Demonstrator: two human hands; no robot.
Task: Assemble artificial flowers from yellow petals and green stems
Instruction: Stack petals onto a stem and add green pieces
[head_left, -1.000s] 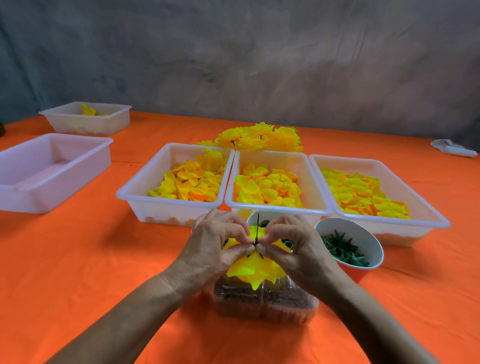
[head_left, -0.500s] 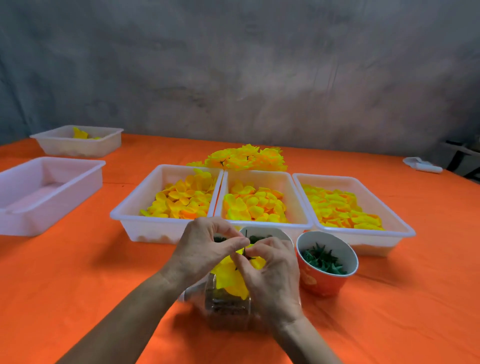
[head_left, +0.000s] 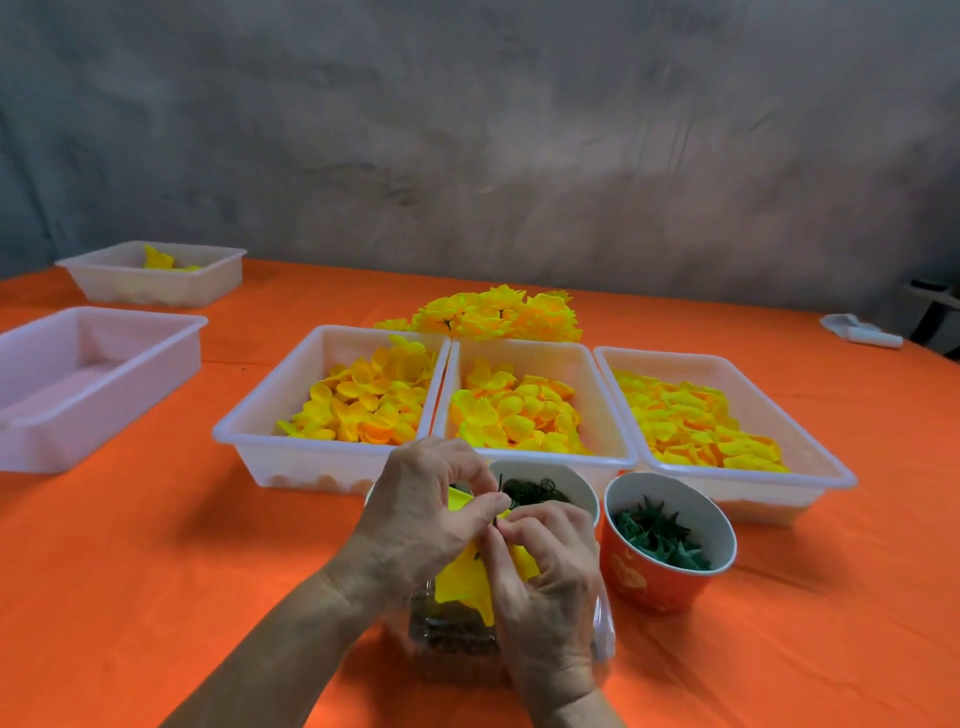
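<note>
Pinching a thin green stem threaded through yellow petals, the left hand and right hand work above a clear container. Finished flowers are piled behind three petal-filled trays, so much assembly likely remains.

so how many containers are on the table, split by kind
white plastic trays holding yellow petals: 4
empty white plastic tray: 1
round bowls of dark green parts: 2
clear container under the hands: 1
total: 8
</note>
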